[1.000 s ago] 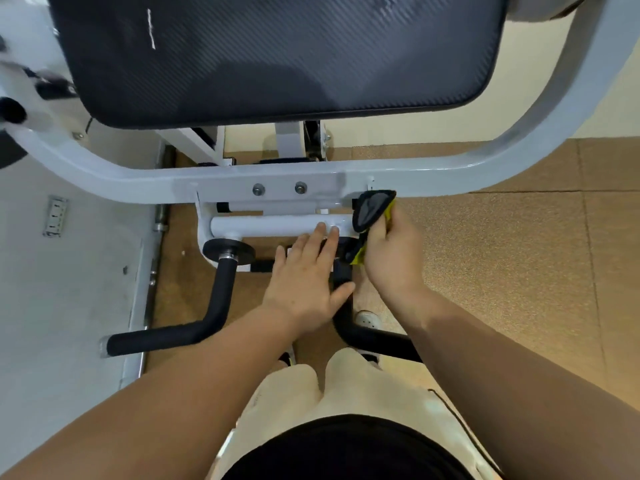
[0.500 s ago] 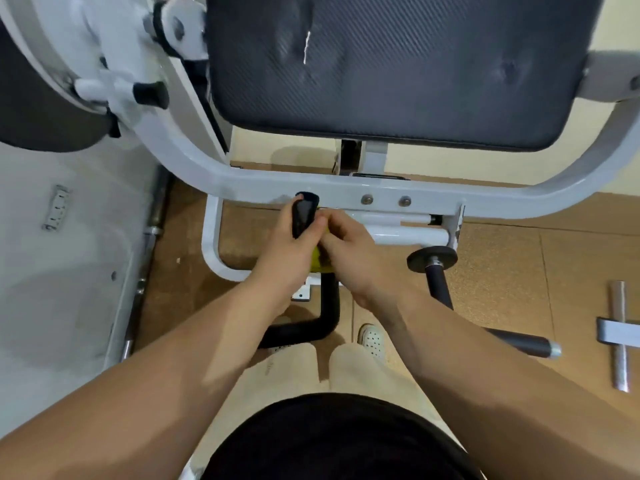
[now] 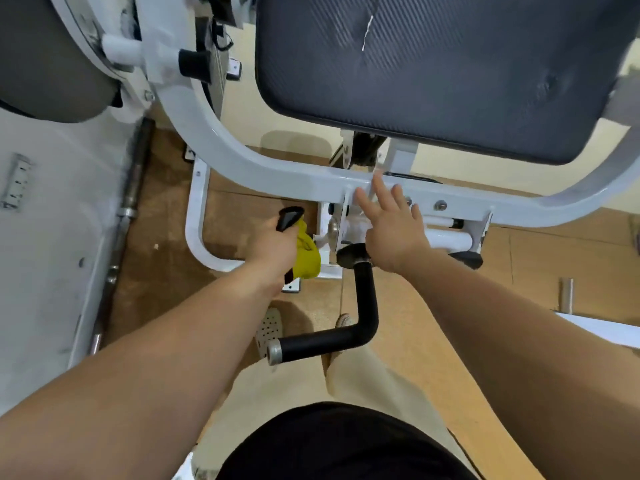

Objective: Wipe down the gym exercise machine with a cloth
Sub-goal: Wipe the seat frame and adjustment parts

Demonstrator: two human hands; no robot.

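The gym machine has a curved white frame, a black pad above it and a bent black handle below. My left hand grips a yellow and black cloth, holding it left of the white bracket under the frame. My right hand is open with fingers spread. Its fingertips are at the lower edge of the frame's cross tube, and the palm is above the handle's black hub.
A steel barbell lies on the brown floor along a white panel at the left. A short metal bar lies on the floor at the right. My legs and sandalled feet are below the handle.
The cloth has gone from my right hand into my left hand. My right hand has let go, opened and moved right over the frame. The view has swung left.
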